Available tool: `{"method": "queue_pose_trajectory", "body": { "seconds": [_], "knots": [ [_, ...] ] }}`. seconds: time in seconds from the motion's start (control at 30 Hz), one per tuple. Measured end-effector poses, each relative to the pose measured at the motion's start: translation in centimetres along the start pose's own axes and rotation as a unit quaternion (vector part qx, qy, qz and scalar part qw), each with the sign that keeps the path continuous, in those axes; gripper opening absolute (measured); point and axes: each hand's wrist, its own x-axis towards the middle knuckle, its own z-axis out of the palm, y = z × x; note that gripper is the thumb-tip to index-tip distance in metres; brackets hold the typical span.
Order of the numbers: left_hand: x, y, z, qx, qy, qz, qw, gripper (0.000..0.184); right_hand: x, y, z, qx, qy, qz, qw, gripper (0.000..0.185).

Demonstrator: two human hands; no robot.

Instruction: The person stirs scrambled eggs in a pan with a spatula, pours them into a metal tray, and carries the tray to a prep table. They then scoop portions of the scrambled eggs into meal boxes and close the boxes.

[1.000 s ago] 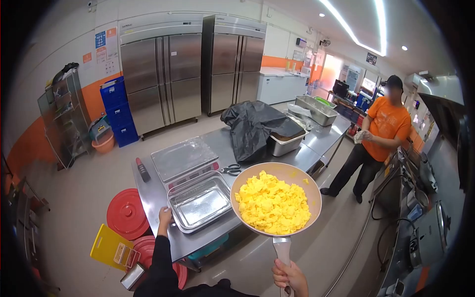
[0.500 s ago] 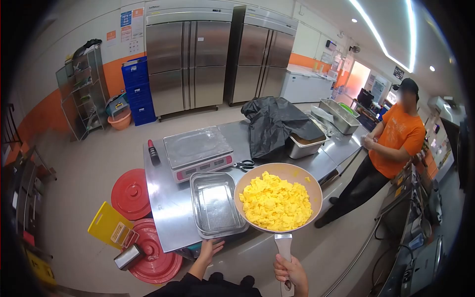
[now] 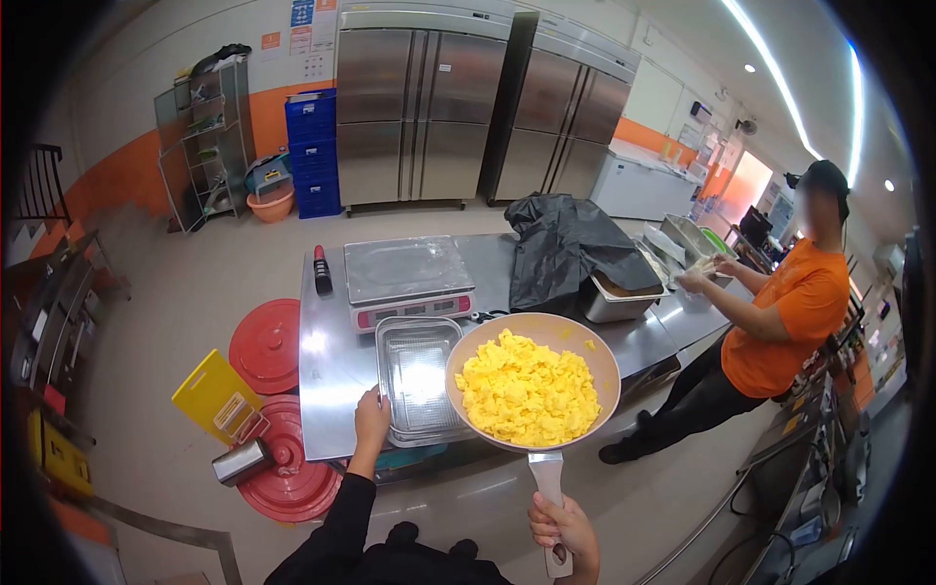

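My right hand (image 3: 565, 526) is wrapped round the handle of a frying pan (image 3: 547, 466), which is held level above the table's front edge. Yellow scrambled eggs (image 3: 526, 390) fill much of the pan. At the left side of a rectangular metal tray (image 3: 420, 429), my left hand (image 3: 371, 419) has its fingers against the rim. A wire mesh liner or basket shows inside the tray. Directly behind the tray stands a digital scale (image 3: 409, 273) with a flat metal platform. Black-handled scissors (image 3: 487, 316) lie behind the pan, partly hidden by it.
A black plastic bag (image 3: 565, 249) partly covers a metal container (image 3: 619, 307) on the steel table (image 3: 327, 390). A person in an orange shirt (image 3: 799, 317) stands at right beside the table. Red lids (image 3: 265, 346) and a yellow board (image 3: 214, 395) are at lower left.
The view has swung left. My left hand left the tray's left side, opened at its front edge, then returned to the left side. The tray now sits straighter. The other person has reached toward the table.
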Motion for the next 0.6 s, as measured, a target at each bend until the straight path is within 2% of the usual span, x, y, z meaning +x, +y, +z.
{"method": "queue_pose_trajectory", "body": {
  "seconds": [0.07,0.2,0.23,0.3,0.4,0.43,0.47,0.5,0.53,0.57,0.6],
  "knots": [
    [2.0,-1.5,1.2,0.039,-0.015,-0.005,0.999,0.031,2.4,-1.1,0.5,0.004,-0.012,0.007,1.0,0.021],
    [3.4,-0.2,1.0,0.116,-0.034,-0.048,0.991,0.04,4.2,-2.2,1.0,-0.015,-0.007,0.001,1.0,0.021],
    [-2.6,1.7,-0.2,0.125,0.021,-0.02,0.992,0.04,-0.8,-0.1,-1.6,-0.022,-0.009,0.0,1.0,0.021],
    [-2.0,2.2,-0.3,0.138,0.124,0.038,0.982,0.039,0.3,-0.6,-1.4,-0.034,-0.007,-0.003,0.999,0.022],
    [-5.3,8.2,-2.1,0.113,0.149,0.055,0.981,0.035,1.3,-0.5,-1.8,-0.071,-0.011,0.001,0.997,0.024],
    [-8.1,10.0,-1.6,-0.084,0.032,-0.01,0.996,0.037,1.7,-0.7,-1.5,-0.077,-0.001,-0.007,0.997,0.024],
    [-12.3,12.3,-2.4,-0.266,-0.242,-0.127,0.924,0.045,-0.1,0.2,-2.1,-0.084,0.007,-0.012,0.996,0.023],
    [-13.0,13.5,-2.0,-0.411,-0.453,-0.29,0.736,0.05,1.3,-0.5,-1.3,-0.09,0.017,-0.019,0.996,0.023],
    [-13.5,16.4,-2.6,-0.541,-0.495,-0.352,0.582,0.052,2.5,-0.9,-1.0,-0.098,0.021,-0.027,0.995,0.021],
    [-14.0,18.9,-2.7,-0.646,-0.512,-0.4,0.4,0.055,3.5,-1.0,-1.0,-0.106,0.026,-0.032,0.993,0.018],
    [-13.5,20.2,-2.2,-0.651,-0.522,-0.376,0.403,0.054,4.3,-1.0,-0.8,-0.113,0.032,-0.036,0.992,0.016]
  ]
}}
